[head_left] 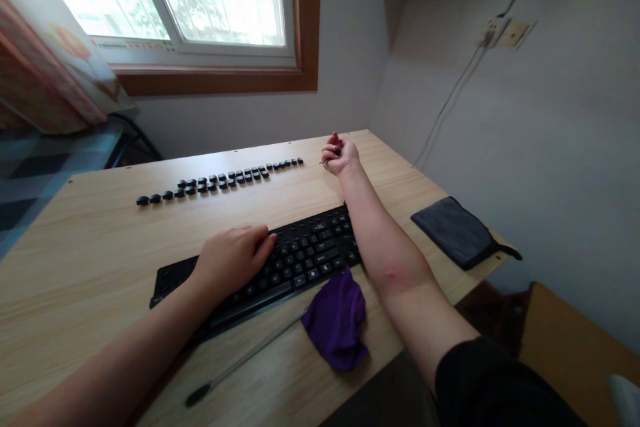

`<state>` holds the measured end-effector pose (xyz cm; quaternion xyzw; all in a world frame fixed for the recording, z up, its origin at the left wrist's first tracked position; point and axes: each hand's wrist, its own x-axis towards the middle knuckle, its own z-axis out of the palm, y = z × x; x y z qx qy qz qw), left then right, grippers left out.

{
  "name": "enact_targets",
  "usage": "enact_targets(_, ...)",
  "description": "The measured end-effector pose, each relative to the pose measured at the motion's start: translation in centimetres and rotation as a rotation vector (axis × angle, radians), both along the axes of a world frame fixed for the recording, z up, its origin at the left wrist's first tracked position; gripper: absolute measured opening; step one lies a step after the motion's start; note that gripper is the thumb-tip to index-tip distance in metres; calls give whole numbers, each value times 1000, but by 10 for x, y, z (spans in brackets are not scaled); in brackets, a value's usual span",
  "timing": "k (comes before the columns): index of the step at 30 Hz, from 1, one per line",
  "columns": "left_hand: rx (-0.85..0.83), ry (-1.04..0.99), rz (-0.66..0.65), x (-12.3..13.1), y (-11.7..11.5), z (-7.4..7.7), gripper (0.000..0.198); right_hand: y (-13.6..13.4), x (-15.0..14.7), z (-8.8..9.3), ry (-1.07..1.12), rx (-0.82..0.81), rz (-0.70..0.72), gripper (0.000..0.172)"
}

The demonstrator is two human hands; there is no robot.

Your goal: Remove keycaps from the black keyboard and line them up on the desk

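On the table point(90, 240), left hand point(234, 255) touches keyboard point(315, 245), grip unclear (right hand point(347, 153): fingers clasping something dark point(338, 153)).

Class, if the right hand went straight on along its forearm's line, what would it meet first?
Probably the pale wall behind the desk; the way to it looks free for the right hand, though depth is unclear.

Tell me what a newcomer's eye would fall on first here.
Probably the crumpled purple cloth, bright against the pale wooden table at the near edge of the long black plastic keyboard. Next, the lines of small black keycaps on the table beyond the keyboard. The bare left hand rests on the keyboard; the bare right hand, beyond it, curls around something small and dark.
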<state>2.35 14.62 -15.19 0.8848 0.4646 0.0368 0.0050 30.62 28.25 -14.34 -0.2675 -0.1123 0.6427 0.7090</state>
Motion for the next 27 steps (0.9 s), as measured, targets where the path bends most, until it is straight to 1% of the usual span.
enact_targets(10,-17,-7,6,2,-1,3,40,7,5,-7,22,-40,5,29)
enact_targets(16,-3,19,-7,1,-1,1,40,4,4,-8,40,-81,-9,28)
enact_targets(27,2,49,-18,0,-1,1,39,0,3,-7,140,-75,0,28)
